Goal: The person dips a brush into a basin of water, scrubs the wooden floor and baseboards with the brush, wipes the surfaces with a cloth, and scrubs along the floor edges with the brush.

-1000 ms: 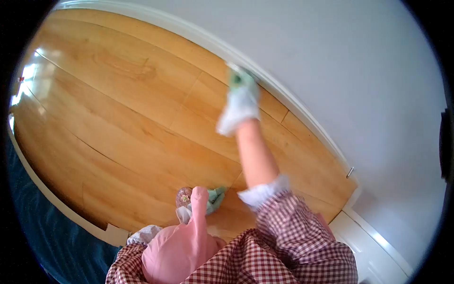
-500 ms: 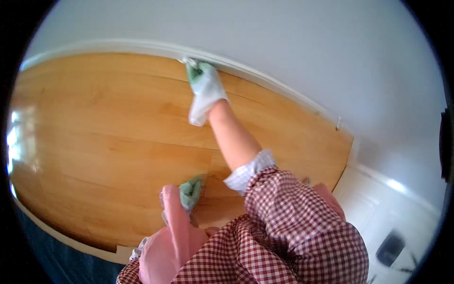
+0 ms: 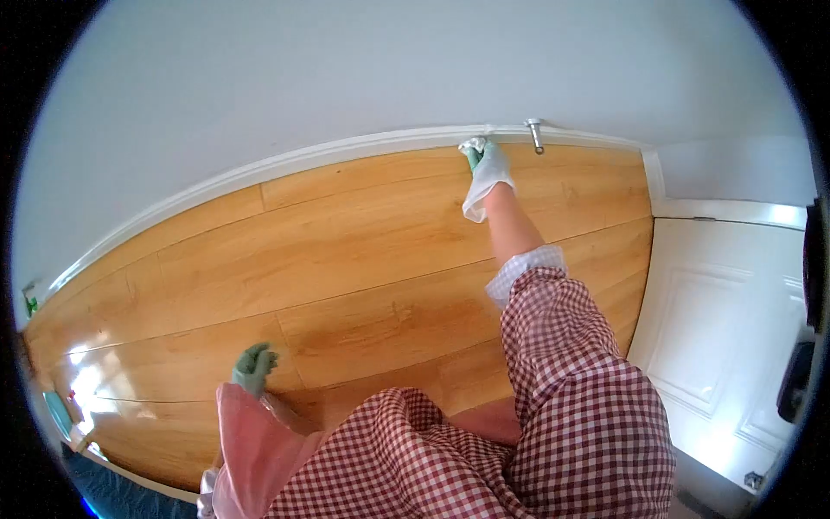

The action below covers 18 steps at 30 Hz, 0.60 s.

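Note:
Gloved in green and white, my right hand [image 3: 486, 166] is closed on a crumpled white cloth [image 3: 472, 145]. The cloth touches the white baseboard [image 3: 372, 143] a little left of a metal door stop [image 3: 535, 136]. My left hand [image 3: 254, 367], in a green glove, is over the wooden floor [image 3: 372, 251] at the lower left, near the pink garment [image 3: 259, 450]. Its fingers are curled; whether anything is in them cannot be made out.
A white panelled door [image 3: 705, 337] stands at the right, with a dark object [image 3: 795, 381] near its edge. The grey wall [image 3: 372, 69] runs along the top. Dark blue fabric [image 3: 121, 489] lies at the lower left.
The view has turned rightward, showing more of the door. My right hand with the cloth has moved right along the baseboard, close to the door stop. My left hand is farther left from my body.

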{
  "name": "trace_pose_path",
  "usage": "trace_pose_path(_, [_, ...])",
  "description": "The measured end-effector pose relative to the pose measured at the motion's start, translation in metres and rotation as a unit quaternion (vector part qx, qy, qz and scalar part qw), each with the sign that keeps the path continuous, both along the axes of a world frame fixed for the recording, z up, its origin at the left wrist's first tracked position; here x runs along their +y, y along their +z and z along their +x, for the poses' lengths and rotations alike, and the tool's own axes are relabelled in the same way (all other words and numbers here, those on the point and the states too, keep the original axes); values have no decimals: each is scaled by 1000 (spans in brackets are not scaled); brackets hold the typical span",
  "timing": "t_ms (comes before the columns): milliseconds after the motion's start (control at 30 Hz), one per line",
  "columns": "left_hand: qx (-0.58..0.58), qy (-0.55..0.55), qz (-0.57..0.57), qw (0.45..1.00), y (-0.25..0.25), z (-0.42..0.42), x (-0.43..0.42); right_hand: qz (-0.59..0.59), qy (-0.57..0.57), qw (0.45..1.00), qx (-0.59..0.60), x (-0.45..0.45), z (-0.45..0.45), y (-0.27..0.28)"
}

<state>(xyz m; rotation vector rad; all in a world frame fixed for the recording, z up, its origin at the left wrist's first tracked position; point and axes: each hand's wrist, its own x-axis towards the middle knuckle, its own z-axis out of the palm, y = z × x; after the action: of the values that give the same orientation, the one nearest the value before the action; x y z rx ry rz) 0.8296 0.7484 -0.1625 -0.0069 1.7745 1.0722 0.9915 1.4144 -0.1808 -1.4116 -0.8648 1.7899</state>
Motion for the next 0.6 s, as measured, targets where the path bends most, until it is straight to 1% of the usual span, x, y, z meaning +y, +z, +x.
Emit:
trace_pose_path(33, [3, -13, -10, 1000, 18, -20, -1, 7, 51, 997, 50, 2, 2, -7])
trace_pose_path(67, [25, -68, -14, 997, 29, -50, 17, 47, 43, 997, -46, 5, 21, 0])
trace_pose_path(100, [57, -105, -31, 992, 58, -71, 30, 72, 52, 988, -130, 1, 24, 6])
trace_pose_path(133, [84, -134, -47, 986, 83, -86, 45, 97, 68, 969, -218, 0, 23, 10])
trace_pose_path(167, [130, -203, -52, 969, 115, -101, 66, 118, 80, 942, -303, -5, 24, 11])
trace_pose_path(233, [207, -304, -52, 928, 129, -111, 92, 116, 12, 947, -298, 6, 32, 15])
trace_pose_path(267, [243, -351, -51, 903, 135, -116, 98, 87, -69, 974, -199, 16, 33, 21])
trace_pose_path(300, [245, -370, -56, 894, 139, -114, 101, 57, -140, 984, -95, 24, 20, 26])
trace_pose_path(367, [235, -422, -54, 874, 138, -118, 115, 122, -114, 980, -108, 26, 4, -4])
trace_pose_path(433, [380, -514, -43, 768, 113, -120, 123, 133, -126, 980, -71, 19, -13, -2])
trace_pose_path(500, [425, -481, -106, 759, 122, -101, 172, 85, -170, 981, 25, -13, -44, 28])
trace_pose_path(567, [387, -466, -283, 743, 124, -69, 213, 146, 9, 989, -33, -68, -71, 54])
trace_pose_path(600, [362, -452, -369, 728, 118, -62, 227, 82, -40, 996, -20, -95, -102, 69])
